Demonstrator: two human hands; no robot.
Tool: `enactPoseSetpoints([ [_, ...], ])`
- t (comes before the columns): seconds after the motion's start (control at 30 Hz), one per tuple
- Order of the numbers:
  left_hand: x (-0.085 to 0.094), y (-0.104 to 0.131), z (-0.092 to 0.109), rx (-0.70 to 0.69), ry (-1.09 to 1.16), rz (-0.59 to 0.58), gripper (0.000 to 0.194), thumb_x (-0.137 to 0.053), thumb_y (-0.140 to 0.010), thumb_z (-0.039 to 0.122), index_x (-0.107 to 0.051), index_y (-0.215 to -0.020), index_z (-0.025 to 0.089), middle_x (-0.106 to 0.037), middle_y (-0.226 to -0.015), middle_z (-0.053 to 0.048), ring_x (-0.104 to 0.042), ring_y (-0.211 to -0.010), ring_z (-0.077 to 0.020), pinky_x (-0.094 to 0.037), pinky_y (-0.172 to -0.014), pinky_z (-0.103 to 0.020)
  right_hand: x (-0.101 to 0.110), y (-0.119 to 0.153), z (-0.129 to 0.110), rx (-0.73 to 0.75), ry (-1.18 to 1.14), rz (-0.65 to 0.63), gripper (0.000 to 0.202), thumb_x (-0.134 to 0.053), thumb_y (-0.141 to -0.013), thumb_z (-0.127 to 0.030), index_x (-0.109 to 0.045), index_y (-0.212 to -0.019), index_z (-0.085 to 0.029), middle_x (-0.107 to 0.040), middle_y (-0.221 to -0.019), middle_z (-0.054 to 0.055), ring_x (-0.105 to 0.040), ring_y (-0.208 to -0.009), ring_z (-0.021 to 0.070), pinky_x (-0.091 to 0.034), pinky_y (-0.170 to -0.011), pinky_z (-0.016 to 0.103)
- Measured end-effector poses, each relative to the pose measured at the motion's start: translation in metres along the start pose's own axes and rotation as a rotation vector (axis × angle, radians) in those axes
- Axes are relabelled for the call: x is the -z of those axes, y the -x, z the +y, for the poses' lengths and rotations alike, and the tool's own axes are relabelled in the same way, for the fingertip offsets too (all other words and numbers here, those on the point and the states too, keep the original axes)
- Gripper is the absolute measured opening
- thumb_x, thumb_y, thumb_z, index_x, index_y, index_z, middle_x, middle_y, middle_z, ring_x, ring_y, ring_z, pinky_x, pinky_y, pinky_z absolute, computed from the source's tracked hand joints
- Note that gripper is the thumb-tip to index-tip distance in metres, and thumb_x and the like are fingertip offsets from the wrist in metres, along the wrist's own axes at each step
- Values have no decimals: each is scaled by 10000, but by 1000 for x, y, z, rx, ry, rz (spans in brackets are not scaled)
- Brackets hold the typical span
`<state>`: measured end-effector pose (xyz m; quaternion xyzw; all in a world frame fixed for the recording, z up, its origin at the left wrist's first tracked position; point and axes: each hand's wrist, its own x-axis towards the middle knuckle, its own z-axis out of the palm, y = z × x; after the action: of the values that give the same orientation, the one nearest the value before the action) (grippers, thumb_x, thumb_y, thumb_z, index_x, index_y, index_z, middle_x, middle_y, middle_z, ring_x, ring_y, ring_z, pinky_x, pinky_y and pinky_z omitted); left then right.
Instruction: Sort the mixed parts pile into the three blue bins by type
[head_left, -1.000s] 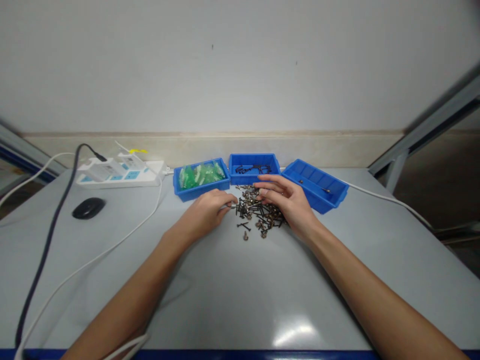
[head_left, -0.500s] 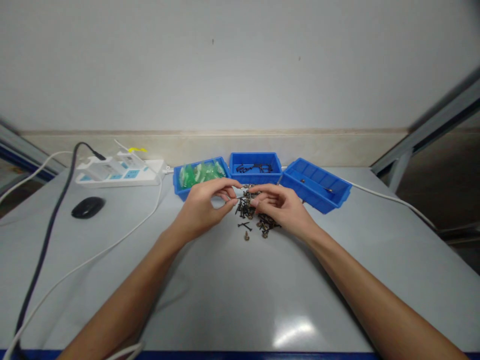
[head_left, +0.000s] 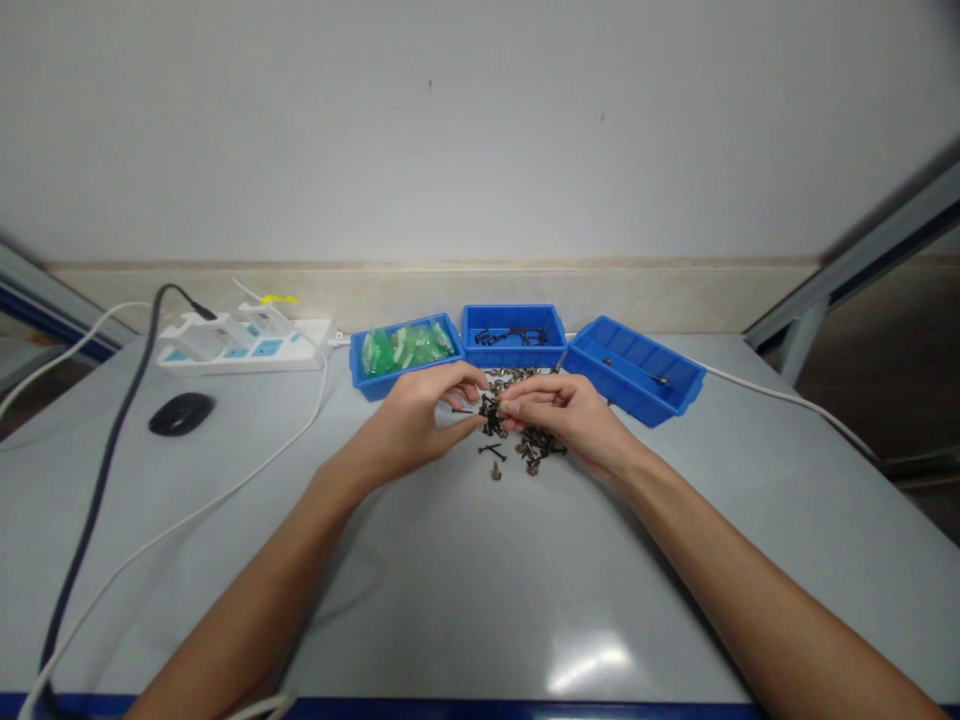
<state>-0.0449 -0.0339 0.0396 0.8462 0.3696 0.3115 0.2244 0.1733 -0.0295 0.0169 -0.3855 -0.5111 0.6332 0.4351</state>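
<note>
A loose pile of black screws (head_left: 491,412) and brass-coloured screws (head_left: 523,449) lies on the table between my hands. My left hand (head_left: 420,408) curves around the pile's left side, thumb and index finger apart. Through that gap shows a thin black screw (head_left: 463,411); whether a finger touches it is unclear. My right hand (head_left: 566,410) is over the right part of the pile, thumb and index fingertips pressed together; what they pinch is too small to make out. Nearer me lie crossed black screws (head_left: 493,452) and one brass-coloured screw (head_left: 496,471).
Behind the pile stand three blue bins: the left bin (head_left: 367,386) holds green plastic packets, the middle bin (head_left: 514,357) black screws, the right bin (head_left: 637,392) a few brass-coloured pieces. A power strip (head_left: 300,352), a black mouse (head_left: 181,413) and cables (head_left: 97,475) are at left.
My left thumb and index finger have spread wider and moved slightly right. My right fingertips have closed together over the pile. The whole view has shifted a little.
</note>
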Motion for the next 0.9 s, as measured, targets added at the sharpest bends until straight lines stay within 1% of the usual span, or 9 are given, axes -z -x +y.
enactPoseSetpoints([
  [0.07, 3, 4, -10, 10, -196, -88, 238, -663, -867, 214, -621, -1099, 179, -675, -1044, -70, -644, -957, -218, -538, -869, -366, 0, -6, -1, 58, -1, 94, 236, -843, -695, -338, -781, -872, -194, -776, -817, 61, -734, -782, 195, -572, -799, 348],
  [0.13, 4, 7, -21, 44, -289, -153, 257, -614, -884, 182, -614, -1140, 166, -656, -1096, -99, -618, -1023, -246, -504, -925, -413, 1, -12, -1, 129, -26, 184, 271, -826, -715, -320, -778, -960, -215, -777, -999, 73, -729, -932, 217, -557, -874, 362],
  [0.2, 4, 9, -29, 88, -329, -200, 236, -578, -889, 158, -622, -1120, 152, -642, -1083, -113, -607, -1013, -249, -491, -918, -412, 1, -16, 0, 162, -49, 224, 332, -814, -724, -299, -760, -1046, -240, -740, -1161, 73, -702, -1052, 238, -543, -925, 382],
  [0.27, 2, 9, -32, 124, -346, -221, 174, -547, -888, 141, -632, -1040, 141, -636, -1008, -106, -605, -935, -234, -489, -853, -379, 1, -16, 1, 163, -58, 238, 368, -806, -728, -289, -742, -1089, -253, -721, -1208, 70, -698, -1062, 244, -548, -919, 395],
  [0.37, -1, 6, -30, 148, -357, -230, 130, -486, -891, 121, -613, -875, 146, -609, -873, -76, -573, -795, -201, -453, -729, -324, 3, -12, 2, 148, -47, 237, 362, -792, -739, -292, -733, -1094, -247, -729, -1179, 76, -716, -983, 229, -557, -883, 396],
  [0.47, -2, 5, -25, 136, -360, -223, 157, -458, -888, 119, -578, -794, 159, -580, -814, -58, -541, -738, -185, -416, -680, -304, 5, -7, 2, 135, -35, 227, 331, -788, -742, -308, -735, -1061, -234, -743, -1133, 77, -721, -910, 206, -556, -854, 376],
  [0.67, 2, 2, -17, 69, -249, -130, 101, -513, -890, 145, -605, -848, 153, -613, -816, -45, -553, -730, -162, -434, -692, -276, 6, -4, 1, 116, 35, 203, 271, -775, -749, -352, -745, -972, -201, -769, -957, 74, -712, -780, 176, -549, -753, 324],
  [0.8, 5, -3, -8, 69, -145, -28, 93, -563, -911, 199, -643, -885, 159, -655, -817, -32, -571, -720, -145, -451, -686, -254, 3, -2, 1, 136, 190, 164, 256, -772, -739, -319, -753, -961, -193, -763, -855, 61, -713, -759, 192, -558, -765, 350],
  [0.9, 4, -6, -1, 79, -55, 46, 97, -601, -909, 229, -671, -902, 162, -680, -837, -34, -589, -723, -142, -467, -684, -250, 1, 0, 1, 126, 213, 95, 267, -794, -728, -312, -759, -969, -204, -764, -868, 54, -721, -790, 198, -566, -793, 362],
])
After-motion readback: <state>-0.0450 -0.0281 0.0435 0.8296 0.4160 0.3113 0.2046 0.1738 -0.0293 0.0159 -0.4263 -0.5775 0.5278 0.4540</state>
